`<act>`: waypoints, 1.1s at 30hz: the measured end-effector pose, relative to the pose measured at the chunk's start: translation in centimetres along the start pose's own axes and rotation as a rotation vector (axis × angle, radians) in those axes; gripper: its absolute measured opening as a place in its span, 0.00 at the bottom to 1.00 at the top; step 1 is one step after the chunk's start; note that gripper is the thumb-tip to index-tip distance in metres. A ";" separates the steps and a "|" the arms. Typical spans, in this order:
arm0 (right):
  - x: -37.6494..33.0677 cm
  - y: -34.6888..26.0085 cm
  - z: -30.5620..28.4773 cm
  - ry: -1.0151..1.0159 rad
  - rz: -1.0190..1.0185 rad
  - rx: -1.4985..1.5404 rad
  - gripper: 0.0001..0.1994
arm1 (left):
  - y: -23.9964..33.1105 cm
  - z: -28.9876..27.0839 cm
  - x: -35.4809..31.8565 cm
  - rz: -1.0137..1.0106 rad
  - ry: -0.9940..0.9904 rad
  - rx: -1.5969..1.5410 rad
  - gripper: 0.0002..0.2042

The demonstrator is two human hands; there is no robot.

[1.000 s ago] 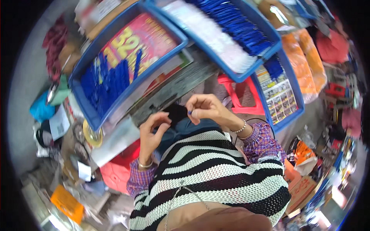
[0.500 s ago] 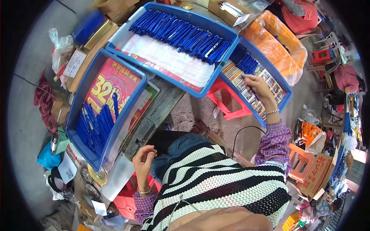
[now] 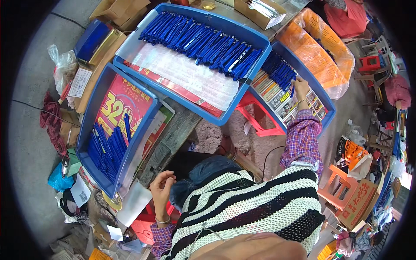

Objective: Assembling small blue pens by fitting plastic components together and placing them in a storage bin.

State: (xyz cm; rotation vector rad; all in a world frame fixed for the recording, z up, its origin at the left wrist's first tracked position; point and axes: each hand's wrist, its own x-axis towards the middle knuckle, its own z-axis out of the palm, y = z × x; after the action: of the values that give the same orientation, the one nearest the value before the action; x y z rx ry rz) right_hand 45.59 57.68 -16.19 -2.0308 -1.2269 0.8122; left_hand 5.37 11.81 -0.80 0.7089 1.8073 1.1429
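My right hand [image 3: 302,89] reaches into the right-hand blue tray [image 3: 328,119], its fingers pinched on a slim blue pen-like stick [image 3: 292,92]. Beside it lies a pile of similar blue sticks [image 3: 274,69] on newspaper. My left hand [image 3: 162,187] hovers near my lap, empty, with fingers loosely bent and the thumb apart. Left of it, a blue tray [image 3: 113,175] holds a loose heap of blue sticks [image 3: 106,149] on a red printed sheet. At the top, a larger blue tray [image 3: 208,113] carries a long row of them [image 3: 199,45] on white padding.
An orange crate lined with clear plastic [image 3: 318,47] stands beyond the right tray. That tray rests by a red stool [image 3: 264,123]. A wooden bench edge [image 3: 171,138] runs between the trays. A cardboard box of white sticks [image 3: 260,13] sits at the back. A person in red [image 3: 346,21] sits top right.
My right hand has moved farther into the right tray, from the bare newspaper up to the edge of the blue pile. The left hand stays nearly in place. The view has shifted slightly.
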 end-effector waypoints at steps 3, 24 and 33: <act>1.0 -0.7 0.3 0.074 -0.038 -0.308 0.17 | 0.2 0.4 0.2 -0.007 0.004 0.011 0.07; 3.9 3.6 -1.2 -0.054 -0.257 -0.043 0.16 | -1.3 -0.4 -0.8 0.018 -0.016 0.022 0.08; -9.8 -7.1 -5.1 -0.535 -0.101 0.127 0.12 | -1.8 -3.2 -4.4 -0.094 -0.148 -0.072 0.09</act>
State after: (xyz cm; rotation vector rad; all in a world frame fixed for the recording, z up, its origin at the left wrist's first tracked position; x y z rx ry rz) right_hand 42.07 50.49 -5.80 -1.6842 -1.4999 1.4028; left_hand 4.57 6.14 -0.15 0.6428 1.6498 1.0600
